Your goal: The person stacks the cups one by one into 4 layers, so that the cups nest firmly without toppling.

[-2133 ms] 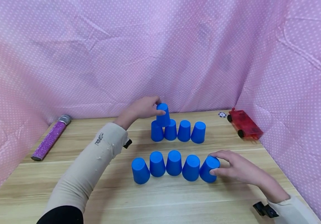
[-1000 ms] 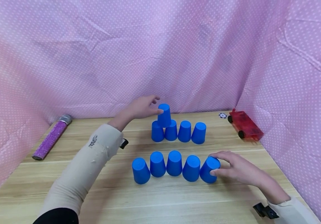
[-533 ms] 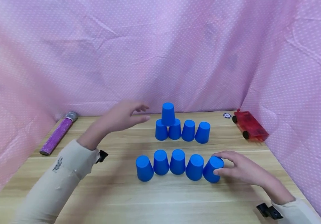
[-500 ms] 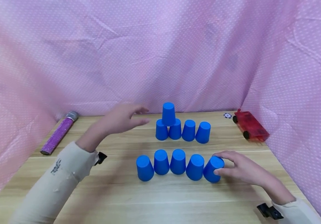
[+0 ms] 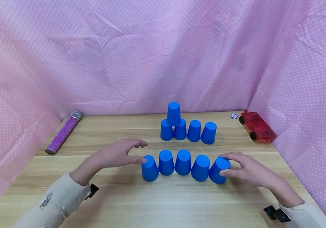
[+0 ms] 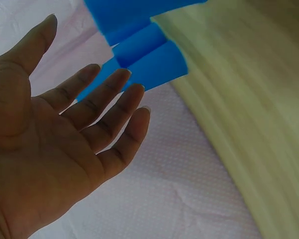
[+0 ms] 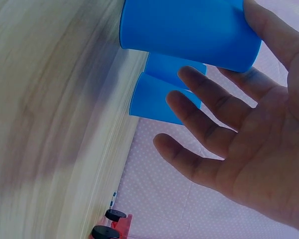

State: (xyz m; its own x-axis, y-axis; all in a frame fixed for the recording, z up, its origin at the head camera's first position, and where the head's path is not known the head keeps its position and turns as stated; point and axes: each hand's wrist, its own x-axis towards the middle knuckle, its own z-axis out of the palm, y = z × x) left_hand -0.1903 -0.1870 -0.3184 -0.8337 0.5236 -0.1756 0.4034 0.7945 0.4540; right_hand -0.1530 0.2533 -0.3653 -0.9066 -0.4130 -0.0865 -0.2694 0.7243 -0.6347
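Observation:
In the head view, several upside-down blue cups form a bent front row. My right hand [image 5: 248, 169] holds the rightmost front cup [image 5: 219, 171] between thumb and index finger; the right wrist view has its other fingers spread off the cup [image 7: 189, 30]. My left hand [image 5: 118, 154] hovers at the leftmost front cup [image 5: 150, 169], its thumb overlapping the top edge; whether it touches, I cannot tell. The left wrist view shows that palm [image 6: 45, 154] with nothing in it. Behind, a second row of cups [image 5: 194, 131] carries one cup [image 5: 174, 114] across its two leftmost.
A purple glitter microphone [image 5: 63, 134] lies at the far left of the wooden table [image 5: 163, 202]. At the back right are a red toy car chassis [image 5: 258, 126] with black wheels and a poker chip [image 5: 233, 116]. Pink dotted cloth [image 5: 163, 57] walls the back and sides.
My left hand has let go of the cup atop the back row, drawn back left, and come down toward the front row's left end. My right hand keeps its place. The view has shifted slightly.

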